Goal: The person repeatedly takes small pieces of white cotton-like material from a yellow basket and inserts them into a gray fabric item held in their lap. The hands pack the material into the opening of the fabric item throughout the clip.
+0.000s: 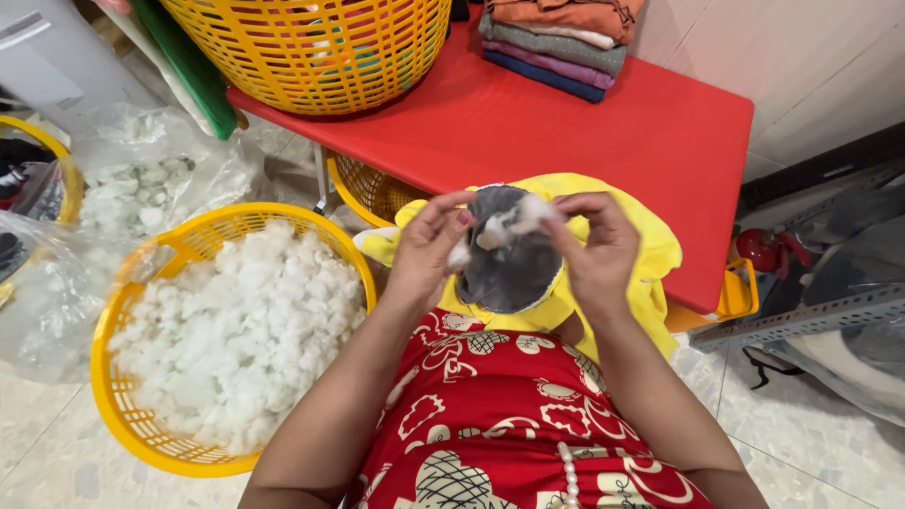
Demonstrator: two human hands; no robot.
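Observation:
A yellow cloth piece (641, 240) with a grey round lining (504, 269) rests on my lap against the red table. My left hand (429, 250) pinches the grey piece's left edge with a bit of white stuffing. My right hand (594, 250) grips the right edge and a tuft of white stuffing (514, 221) at the top of the grey part. A yellow basket (118, 396) full of white stuffing (240, 330) stands on the floor to my left.
A red table (603, 123) carries a large yellow mesh basket (311, 47) and a stack of folded cloths (556, 42). Clear plastic bags of stuffing (141, 179) lie at the left. A metal shelf rail (811, 316) and a red object (764, 250) are at the right.

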